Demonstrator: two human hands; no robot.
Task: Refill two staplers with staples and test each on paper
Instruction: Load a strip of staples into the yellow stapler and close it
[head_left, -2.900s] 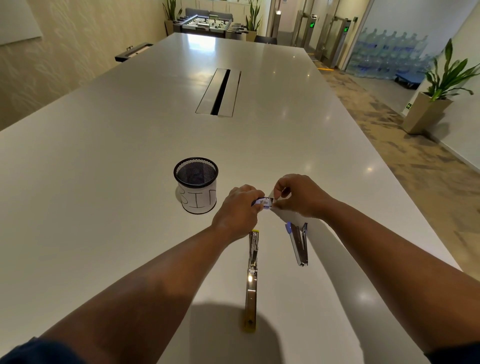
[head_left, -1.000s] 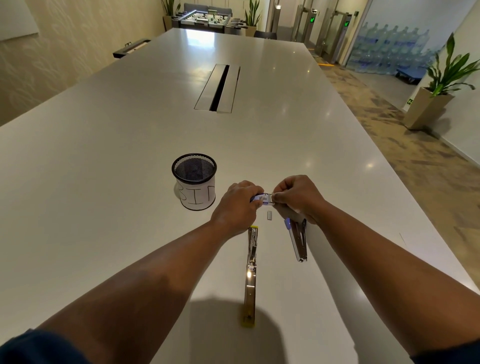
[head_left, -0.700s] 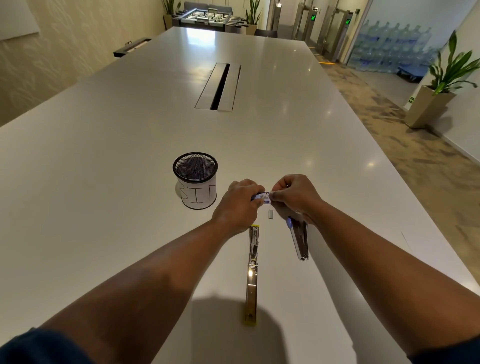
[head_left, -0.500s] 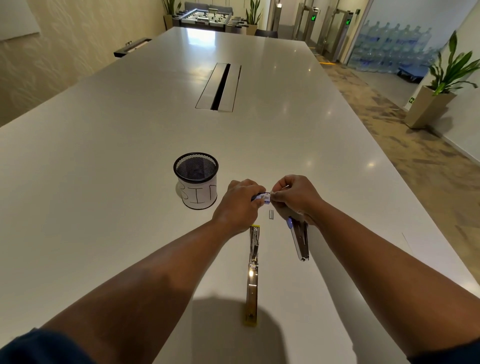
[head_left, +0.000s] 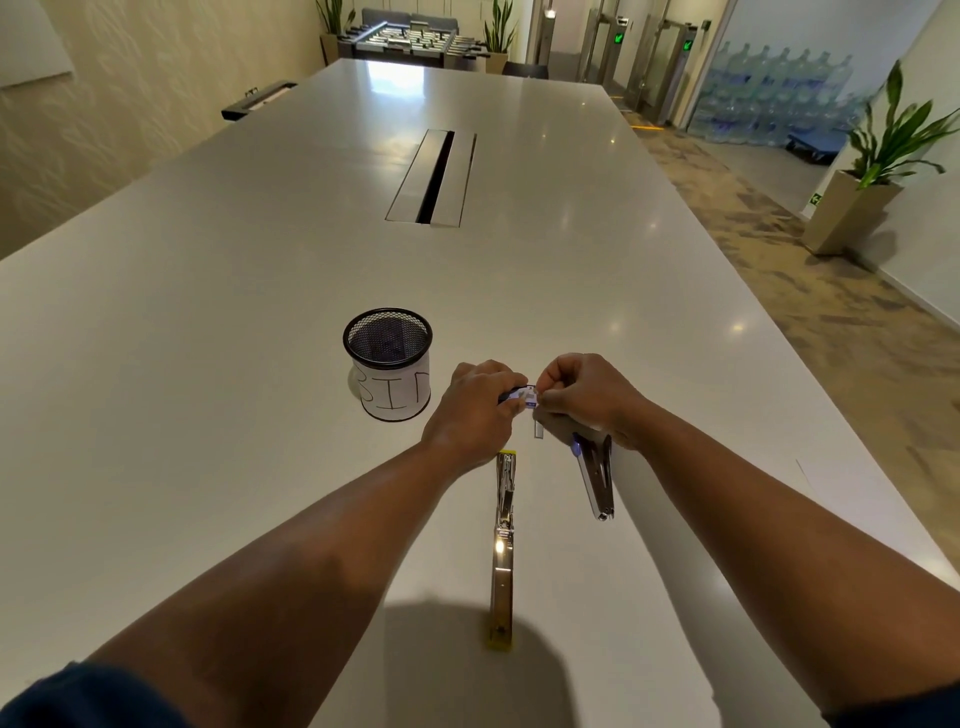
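Now, small staple box (head_left: 525, 398) between both hands' fingers (head_left: 511, 402).

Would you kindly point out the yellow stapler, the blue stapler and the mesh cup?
yellow stapler (head_left: 503, 540), head view, middle of its opened metal body.
blue stapler (head_left: 597, 480), head view, metal body.
mesh cup (head_left: 395, 397), head view, white label.

— Where does the view sit?
— One head-worn wide-angle camera, facing forward and down along the long white worktop (head_left: 218, 322).
— How near?
— Close above both forearms; the far end and potted plant (head_left: 878, 171) stay distant.
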